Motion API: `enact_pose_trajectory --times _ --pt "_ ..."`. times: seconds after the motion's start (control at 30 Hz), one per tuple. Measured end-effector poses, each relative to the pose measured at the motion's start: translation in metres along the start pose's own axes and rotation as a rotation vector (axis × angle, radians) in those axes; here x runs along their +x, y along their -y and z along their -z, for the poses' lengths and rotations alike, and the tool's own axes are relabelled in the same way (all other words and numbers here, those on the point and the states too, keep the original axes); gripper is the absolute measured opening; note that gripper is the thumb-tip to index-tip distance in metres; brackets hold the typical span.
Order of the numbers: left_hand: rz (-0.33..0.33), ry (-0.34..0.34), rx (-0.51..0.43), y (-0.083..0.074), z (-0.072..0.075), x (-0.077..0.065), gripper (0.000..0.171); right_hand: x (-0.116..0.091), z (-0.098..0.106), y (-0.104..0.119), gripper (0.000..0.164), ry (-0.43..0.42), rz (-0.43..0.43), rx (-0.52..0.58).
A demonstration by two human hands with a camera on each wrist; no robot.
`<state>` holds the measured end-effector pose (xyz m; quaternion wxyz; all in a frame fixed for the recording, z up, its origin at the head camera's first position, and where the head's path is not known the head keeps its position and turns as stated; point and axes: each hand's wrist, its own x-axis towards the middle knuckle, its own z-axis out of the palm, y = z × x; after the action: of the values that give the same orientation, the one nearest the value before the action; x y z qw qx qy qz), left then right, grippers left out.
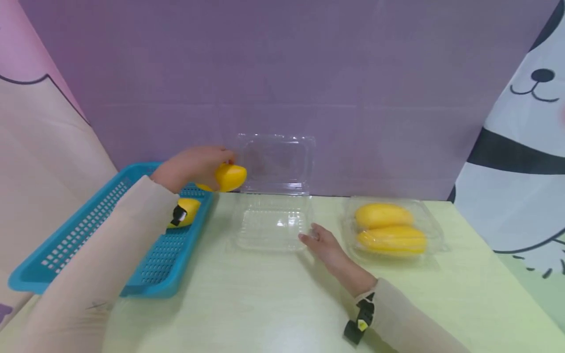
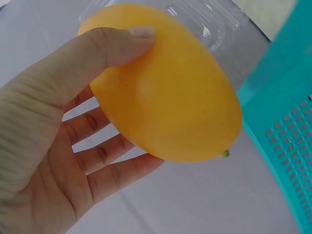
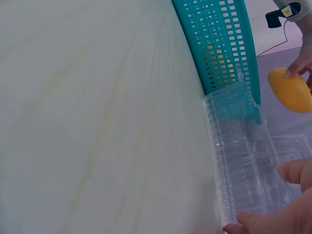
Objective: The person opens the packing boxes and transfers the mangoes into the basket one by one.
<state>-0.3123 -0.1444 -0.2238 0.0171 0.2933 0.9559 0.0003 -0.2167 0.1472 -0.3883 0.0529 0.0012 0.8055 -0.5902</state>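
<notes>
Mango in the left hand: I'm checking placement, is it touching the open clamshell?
Apart: the right wrist view shows purple backdrop between mango and clamshell.

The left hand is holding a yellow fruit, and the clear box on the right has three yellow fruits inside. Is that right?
Not quite: the head view shows two yellow fruits in the clear box, not three. The left hand is indeed holding a yellow fruit.

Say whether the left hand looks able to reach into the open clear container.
Probably yes: the left hand holds the yellow fruit near the raised lid, the open base looks unobstructed, and the right hand is only at its edge.
</notes>
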Motion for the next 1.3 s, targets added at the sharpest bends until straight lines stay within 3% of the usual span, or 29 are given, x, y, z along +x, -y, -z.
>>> enact_pose_trajectory --times 0.27,0.57,0.77,0.97,1.3 --pt "0.063 0.006 0.006 0.021 0.002 -0.016 0.057 -0.001 -0.002 0.001 0.068 -0.004 0.011 -0.007" --pt "0.061 0.019 0.01 0.037 0.004 -0.034 0.053 -0.001 -0.005 0.001 0.067 -0.007 0.004 0.014" --pt "0.068 0.051 0.048 0.05 -0.003 -0.04 0.053 0.0 -0.006 0.0 0.067 -0.012 0.01 0.016" --pt "0.082 0.084 0.036 0.053 -0.008 -0.046 0.053 -0.001 -0.003 0.001 0.068 -0.009 0.011 0.017" --pt "0.098 0.169 -0.048 0.063 -0.024 -0.054 0.05 -0.003 -0.002 0.003 0.067 -0.004 0.005 0.018"
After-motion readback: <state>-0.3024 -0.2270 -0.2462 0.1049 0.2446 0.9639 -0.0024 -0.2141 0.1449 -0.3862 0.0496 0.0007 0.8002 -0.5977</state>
